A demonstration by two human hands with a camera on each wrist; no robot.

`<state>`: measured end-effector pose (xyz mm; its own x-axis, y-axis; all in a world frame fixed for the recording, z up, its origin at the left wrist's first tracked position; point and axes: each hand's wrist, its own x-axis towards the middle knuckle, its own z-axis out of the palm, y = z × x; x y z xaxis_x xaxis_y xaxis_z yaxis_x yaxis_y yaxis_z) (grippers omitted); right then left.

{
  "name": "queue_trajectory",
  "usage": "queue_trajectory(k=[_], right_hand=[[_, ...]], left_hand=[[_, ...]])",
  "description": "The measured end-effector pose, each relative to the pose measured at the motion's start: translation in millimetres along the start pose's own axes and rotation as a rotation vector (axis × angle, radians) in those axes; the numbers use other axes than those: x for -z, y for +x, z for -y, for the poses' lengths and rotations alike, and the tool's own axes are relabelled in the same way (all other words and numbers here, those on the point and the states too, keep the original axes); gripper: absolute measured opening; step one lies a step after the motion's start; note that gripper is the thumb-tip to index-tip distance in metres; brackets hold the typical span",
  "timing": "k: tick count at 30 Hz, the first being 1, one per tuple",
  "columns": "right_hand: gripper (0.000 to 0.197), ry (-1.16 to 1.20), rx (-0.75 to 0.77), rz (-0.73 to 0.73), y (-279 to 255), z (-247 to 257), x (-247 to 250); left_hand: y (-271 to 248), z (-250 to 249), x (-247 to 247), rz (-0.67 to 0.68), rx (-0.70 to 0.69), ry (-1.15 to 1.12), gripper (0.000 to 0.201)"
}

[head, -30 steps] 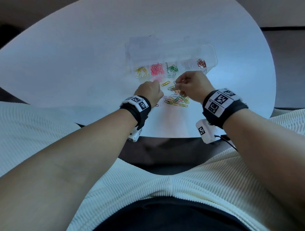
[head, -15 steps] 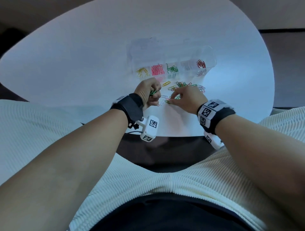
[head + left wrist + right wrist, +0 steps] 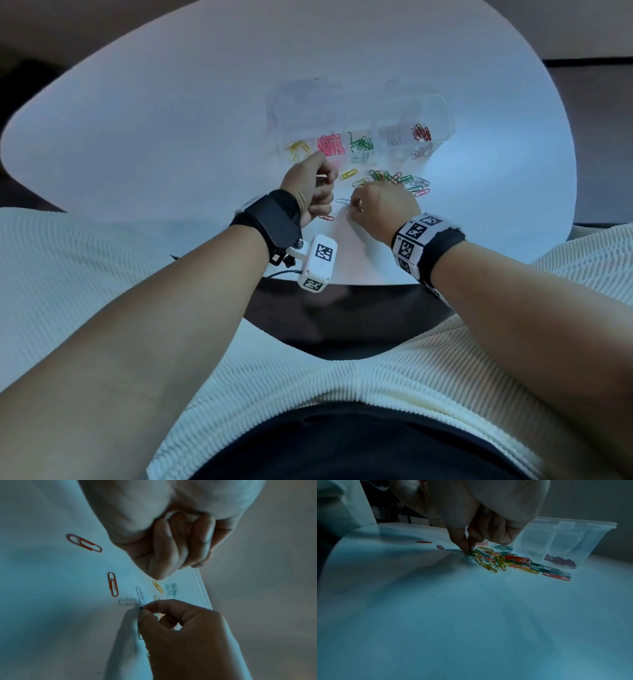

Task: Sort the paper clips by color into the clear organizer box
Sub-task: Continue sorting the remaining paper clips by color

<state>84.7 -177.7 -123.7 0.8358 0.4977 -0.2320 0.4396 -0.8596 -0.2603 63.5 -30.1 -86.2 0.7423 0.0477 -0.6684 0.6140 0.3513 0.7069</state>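
Sorting stands partly done on a white table (image 3: 171, 144): the clear organizer box (image 3: 442, 113) already holds yellow, pink, green, dark and red groups in separate compartments, while a mixed pile of paper clips (image 3: 505, 561) lies just in front of it with a few strays beside. The right hand (image 3: 380, 205) pinches at the pile's near edge, apparently on a green clip, though blur hides it. The left hand (image 3: 313, 192) is curled into a fist; what it holds, if anything, cannot be told.
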Motion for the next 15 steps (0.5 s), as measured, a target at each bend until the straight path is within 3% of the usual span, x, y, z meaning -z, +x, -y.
queue_trajectory(k=[3, 10, 15], right_hand=[[0.015, 0.125, -0.059, -0.014, -0.5, -2.4, 1.7], [0.008, 0.795, -0.395, -0.060, 1.9, -15.5, 38.4], [0.008, 0.842, -0.404, 0.013, -0.8, -31.3, 47.4]], left_hand=[[2.0, 1.9, -0.2, -0.029, 0.013, 0.090, 0.027], [6.7, 1.1, -9.9, -0.057, -0.005, 0.139, 0.034], [12.7, 4.4, -15.4, -0.022, -0.093, 0.242, 0.025]])
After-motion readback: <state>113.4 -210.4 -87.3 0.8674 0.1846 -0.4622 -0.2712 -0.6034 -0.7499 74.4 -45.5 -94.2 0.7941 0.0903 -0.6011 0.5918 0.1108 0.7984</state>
